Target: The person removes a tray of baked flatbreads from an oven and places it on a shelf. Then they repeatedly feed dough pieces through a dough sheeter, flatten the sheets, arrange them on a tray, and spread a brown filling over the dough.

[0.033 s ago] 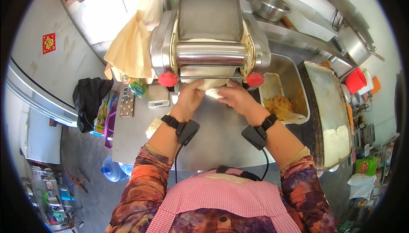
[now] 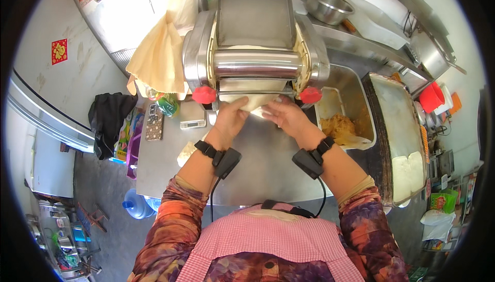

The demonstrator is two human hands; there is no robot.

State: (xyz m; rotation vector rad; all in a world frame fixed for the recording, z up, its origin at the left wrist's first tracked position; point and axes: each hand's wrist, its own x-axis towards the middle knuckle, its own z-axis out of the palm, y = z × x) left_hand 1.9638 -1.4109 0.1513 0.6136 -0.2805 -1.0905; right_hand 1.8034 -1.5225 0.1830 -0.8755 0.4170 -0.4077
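A steel dough sheeter [image 2: 258,64] stands in front of me, with a red knob on each side. A pale dough sheet [image 2: 251,103] hangs from beneath its roller, over or behind a thin metal bar; which one I cannot tell. My left hand [image 2: 230,118] is closed on the left edge of the sheet, thumb on top. Opposite it, my right hand [image 2: 285,115] pinches the right edge with thumb and fingers. Both hands are just below the bar, close together. Fingers under the dough are partly hidden. Another pale lump, perhaps dough, [image 2: 186,153] lies beside my left forearm.
A small scale [image 2: 193,117] and a patterned phone-like object [image 2: 154,125] lie on the steel table [image 2: 252,173]. To the right are a steel tub [image 2: 369,122] with a yellowish-brown mass and a stack of trays [image 2: 392,112] topped with flat dough pieces. A steel bowl [image 2: 329,6] sits behind.
Very little differs. My fingers have shifted slightly on the dough's edges, and the hanging flap between them sits a little differently.
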